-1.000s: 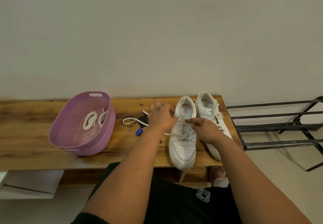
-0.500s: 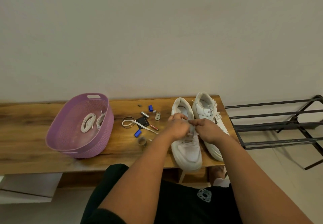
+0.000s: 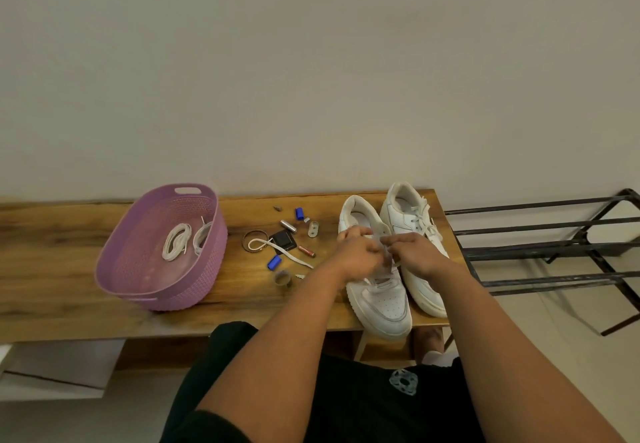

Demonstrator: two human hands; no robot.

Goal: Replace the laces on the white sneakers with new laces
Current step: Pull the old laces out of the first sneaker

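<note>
White sneakers [image 3: 379, 299] stand side by side on the bench [image 3: 52, 269]; over the nearer one's eyelets the left hand [image 3: 358, 257] and right hand [image 3: 414, 255] meet, fingers curled, apparently pinching its lace [image 3: 389, 266]. Left of the hands sits a purple basket [image 3: 138, 269] holding coiled laces [image 3: 176, 242].

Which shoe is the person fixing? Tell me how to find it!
Look at the right end of the wooden bench, where two white sneakers stand side by side. It is the left sneaker, nearer the small clutter, under both hands. Its neighbour, the right sneaker, is fully laced and untouched.
</note>
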